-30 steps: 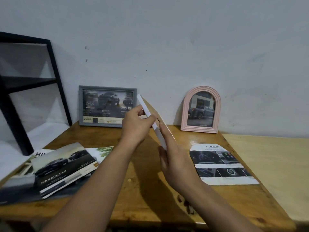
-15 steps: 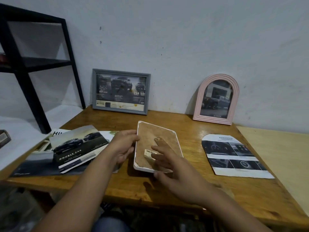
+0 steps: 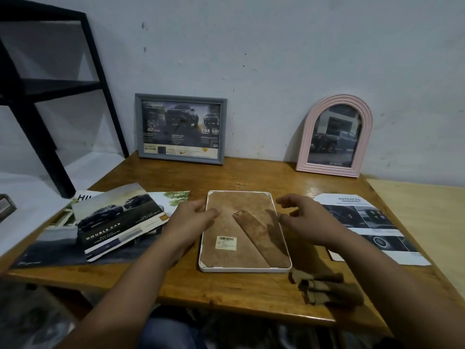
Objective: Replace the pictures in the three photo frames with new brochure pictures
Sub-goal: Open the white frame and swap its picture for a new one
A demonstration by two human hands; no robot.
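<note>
A white photo frame (image 3: 245, 268) lies face down in the middle of the wooden table (image 3: 226, 288), its brown backing and folded stand facing up. My left hand (image 3: 191, 220) rests on its upper left edge, thumb on the backing. My right hand (image 3: 304, 220) hovers at its right edge, fingers spread and empty. A grey frame (image 3: 181, 128) and a pink arched frame (image 3: 334, 136) lean on the wall, each holding a car picture. Car brochures (image 3: 110, 222) lie on the left. A cut brochure sheet (image 3: 364, 222) with a rounded top lies on the right.
A black metal shelf (image 3: 50, 84) stands at the back left over a white surface. Crumpled brown scraps (image 3: 324, 285) sit near the front edge, right of the white frame. A pale board (image 3: 427, 222) adjoins the table on the right.
The white frame, held up edge-on in both hands a second ago, came down and now lies flat, face down. My right hand has come off the backing and moved to the frame's right edge.
</note>
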